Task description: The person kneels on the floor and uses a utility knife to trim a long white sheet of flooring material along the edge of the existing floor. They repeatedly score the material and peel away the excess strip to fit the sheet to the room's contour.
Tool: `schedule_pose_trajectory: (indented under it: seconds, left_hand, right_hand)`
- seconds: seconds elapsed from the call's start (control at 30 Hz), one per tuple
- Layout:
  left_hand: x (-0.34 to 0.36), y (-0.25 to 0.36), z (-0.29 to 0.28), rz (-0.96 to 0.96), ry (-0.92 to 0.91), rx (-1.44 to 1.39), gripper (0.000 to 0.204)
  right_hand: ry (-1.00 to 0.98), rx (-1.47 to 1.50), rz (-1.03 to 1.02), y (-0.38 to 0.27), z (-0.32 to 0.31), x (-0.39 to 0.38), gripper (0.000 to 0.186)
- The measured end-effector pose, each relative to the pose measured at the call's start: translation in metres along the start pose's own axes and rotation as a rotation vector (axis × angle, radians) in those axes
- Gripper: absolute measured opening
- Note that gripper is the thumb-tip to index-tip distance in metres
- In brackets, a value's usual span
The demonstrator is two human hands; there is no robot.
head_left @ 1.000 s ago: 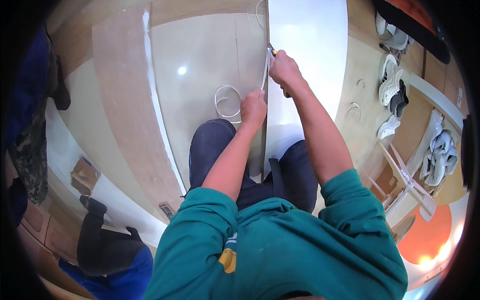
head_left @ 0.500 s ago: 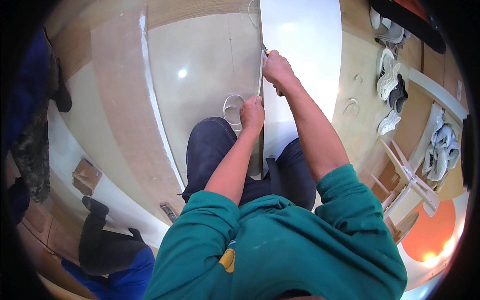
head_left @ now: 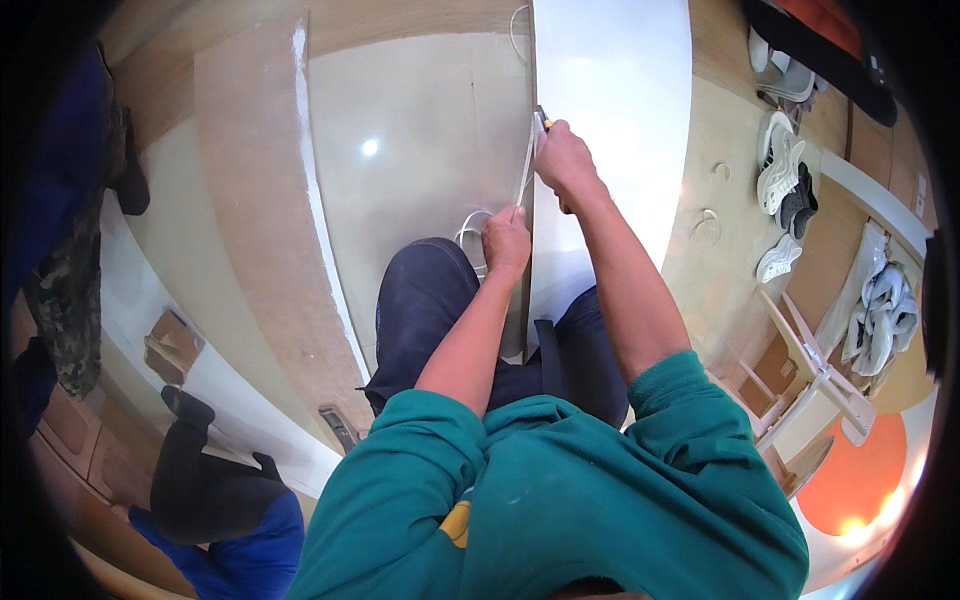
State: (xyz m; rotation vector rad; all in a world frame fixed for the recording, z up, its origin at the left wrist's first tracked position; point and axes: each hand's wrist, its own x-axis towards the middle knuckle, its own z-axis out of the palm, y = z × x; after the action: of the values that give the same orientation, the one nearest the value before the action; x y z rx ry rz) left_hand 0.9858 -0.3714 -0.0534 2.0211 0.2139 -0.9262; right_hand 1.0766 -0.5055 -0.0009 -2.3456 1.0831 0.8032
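Observation:
A long white board (head_left: pixel 612 90) runs away from between my knees, its left edge facing my hands. My right hand (head_left: pixel 566 165) is closed round a black-and-yellow knife-like tool (head_left: pixel 543 120) at that edge; most of the tool is hidden in the fist. My left hand (head_left: pixel 506 243), nearer to me, pinches a thin white strip (head_left: pixel 525 165) that stretches up along the board's edge toward the right hand. Loops of white strip (head_left: pixel 465 228) curl on the floor just left of the left hand. What the blade touches is too small to tell.
A brown panel with a white edge (head_left: pixel 262 180) lies to the left. Several white and dark shoes (head_left: pixel 780 175), a wooden frame (head_left: pixel 815 365) and plastic wrapping (head_left: pixel 885 305) are at the right. Curled offcuts (head_left: pixel 706 227) lie on the floor. Another person's legs (head_left: pixel 200 475) show at lower left.
My right hand has drawn slightly nearer to me along the board's edge with the tool. The left hand has also shifted a little nearer. The strip between them now stands away from the edge.

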Motion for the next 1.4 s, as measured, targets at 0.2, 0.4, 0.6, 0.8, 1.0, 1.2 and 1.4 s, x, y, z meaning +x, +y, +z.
schedule_pose_trajectory:
  seconds: [0.2, 0.4, 0.6, 0.8, 1.0, 1.2, 1.4]
  left_hand:
    - [-0.01, -0.008, 0.008, -0.039, -0.022, -0.053, 0.027]
    - [-0.008, -0.009, 0.006, -0.049, 0.009, -0.082, 0.027]
    - [-0.022, -0.014, 0.015, -0.094, -0.03, -0.118, 0.028]
    - [-0.018, -0.024, 0.009, -0.065, -0.004, -0.055, 0.028]
    - [-0.042, -0.023, 0.015, -0.125, -0.061, -0.048, 0.028]
    - [-0.039, -0.024, 0.005, -0.128, -0.034, 0.009, 0.027]
    - [-0.048, -0.033, 0.015, -0.139, -0.103, 0.062, 0.03]
  right_hand:
    - [-0.087, 0.062, 0.064, -0.001, 0.001, 0.008, 0.033]
    - [-0.002, -0.034, 0.004, 0.004, 0.004, -0.004, 0.031]
    - [-0.087, 0.049, 0.087, 0.002, 0.0, 0.009, 0.033]
    - [0.017, -0.022, -0.016, 0.011, 0.013, -0.001, 0.034]
    - [-0.083, -0.016, 0.031, 0.019, 0.016, 0.008, 0.037]
    - [-0.011, -0.014, -0.02, 0.021, 0.017, -0.023, 0.035]
    - [-0.04, 0.074, -0.008, 0.02, 0.017, -0.009, 0.032]
